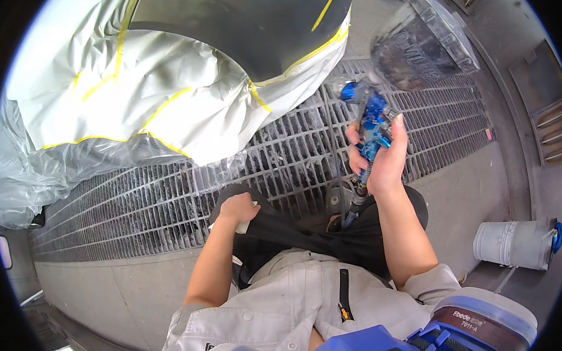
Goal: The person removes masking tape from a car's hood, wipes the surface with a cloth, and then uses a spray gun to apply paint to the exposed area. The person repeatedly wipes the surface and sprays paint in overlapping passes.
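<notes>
My right hand (385, 157) is closed around a blue spray gun (372, 117), its thumb along the right side. A paint-smeared translucent cup (423, 44) appears joined to the gun's upper end, and a hose runs down from the grip between my legs. My left hand (235, 208) rests over my dark-trousered knee, fingers curled on a pale folded cloth or paper (243, 224). Beyond my hands is a dark grey curved panel (248, 25), edged with yellow tape and white masking sheeting (188, 110).
Crumpled clear plastic (34, 188) hangs at the left. A metal floor grating (118, 216) runs under and ahead of me. A white bucket with blue on its end (507, 243) stands at the right, near grey wall fittings (544, 111). Respirator cartridges (479, 324) show at the lower edge.
</notes>
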